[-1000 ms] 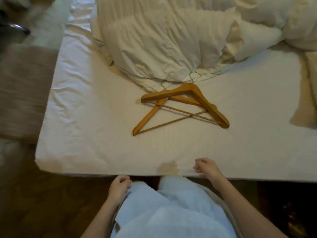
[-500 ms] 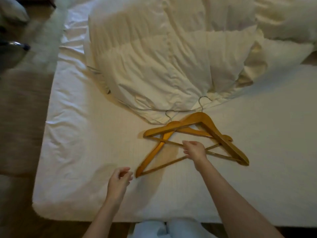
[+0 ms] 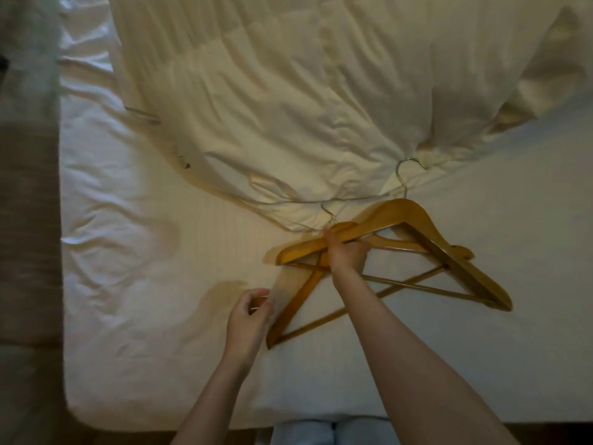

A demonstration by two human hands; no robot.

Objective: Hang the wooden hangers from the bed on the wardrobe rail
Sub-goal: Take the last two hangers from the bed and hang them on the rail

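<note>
Your right hand point(image 3: 348, 252) grips the crossed hangers point(image 3: 426, 226) on the bed point(image 3: 128, 252), hooks point(image 3: 405, 184) at 12 o'clock against the duvet point(image 3: 288, 107); lift both together, letting your empty, loosely curled left hand point(image 3: 248, 316) at 7 o'clock steady them.

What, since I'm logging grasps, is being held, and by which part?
The right hand grips the upper light-brown wooden hanger by its left shoulder arm, where it crosses the second hanger. The left hand, loosely curled, holds nothing.

The right hand point(image 3: 348, 252) has reached forward and now grips the top hanger point(image 3: 430, 224) — the left hand point(image 3: 248, 319) has come up nearby
</note>
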